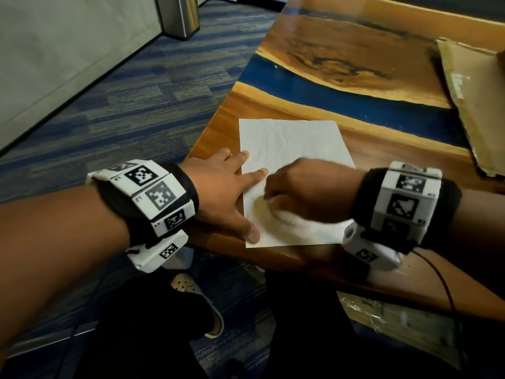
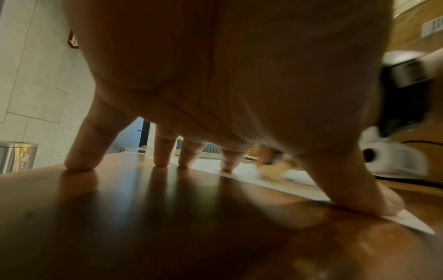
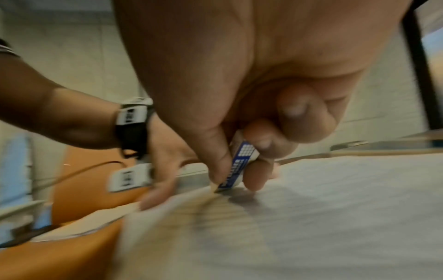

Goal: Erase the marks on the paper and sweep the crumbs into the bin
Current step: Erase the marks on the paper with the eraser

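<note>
**Rubbing out, sheet pinned at its left edge**

Left hand nearest, fingers spread flat; thumb and forefinger press the paper at its left edge, the other fingertips on the table; right hand blurred mid-stroke, thumb and fingers pinching the eraser down on the near part of the sheet. Paper lies creased at the table's near corner; likely to buckle, so short strokes running away from the pinning hand seem wise; light pressure. Metal bin stands well apart on the carpet; no crumbs discernible.
</note>
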`<state>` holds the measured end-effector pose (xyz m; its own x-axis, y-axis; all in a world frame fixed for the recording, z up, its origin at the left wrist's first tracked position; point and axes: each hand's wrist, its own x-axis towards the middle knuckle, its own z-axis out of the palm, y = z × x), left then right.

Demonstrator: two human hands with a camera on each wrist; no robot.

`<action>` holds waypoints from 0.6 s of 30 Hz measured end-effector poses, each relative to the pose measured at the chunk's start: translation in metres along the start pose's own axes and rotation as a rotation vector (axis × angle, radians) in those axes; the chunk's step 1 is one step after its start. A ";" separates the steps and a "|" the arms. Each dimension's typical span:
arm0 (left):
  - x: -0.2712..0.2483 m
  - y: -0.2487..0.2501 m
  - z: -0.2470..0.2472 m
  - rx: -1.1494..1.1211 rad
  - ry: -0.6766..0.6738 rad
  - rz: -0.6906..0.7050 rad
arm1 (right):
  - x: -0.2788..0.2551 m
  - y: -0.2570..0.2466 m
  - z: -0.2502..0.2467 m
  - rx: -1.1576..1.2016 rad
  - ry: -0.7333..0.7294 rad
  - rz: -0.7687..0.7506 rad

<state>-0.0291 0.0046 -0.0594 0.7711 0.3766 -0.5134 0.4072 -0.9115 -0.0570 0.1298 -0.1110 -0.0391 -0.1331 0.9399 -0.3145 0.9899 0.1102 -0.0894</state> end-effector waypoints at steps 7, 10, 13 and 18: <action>0.000 0.000 0.000 -0.005 0.001 0.000 | -0.011 -0.010 0.005 -0.010 -0.030 -0.137; 0.002 0.001 0.001 0.008 0.007 0.001 | -0.006 0.020 -0.006 -0.039 -0.004 0.122; 0.001 0.001 0.002 0.014 -0.001 -0.009 | -0.009 0.017 -0.003 -0.071 0.038 0.132; -0.001 0.003 -0.002 0.016 -0.007 -0.013 | -0.011 0.005 0.000 0.029 -0.008 0.032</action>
<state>-0.0273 0.0017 -0.0574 0.7622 0.3873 -0.5187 0.4090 -0.9092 -0.0778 0.1364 -0.1207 -0.0357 -0.1023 0.9402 -0.3250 0.9918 0.0711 -0.1066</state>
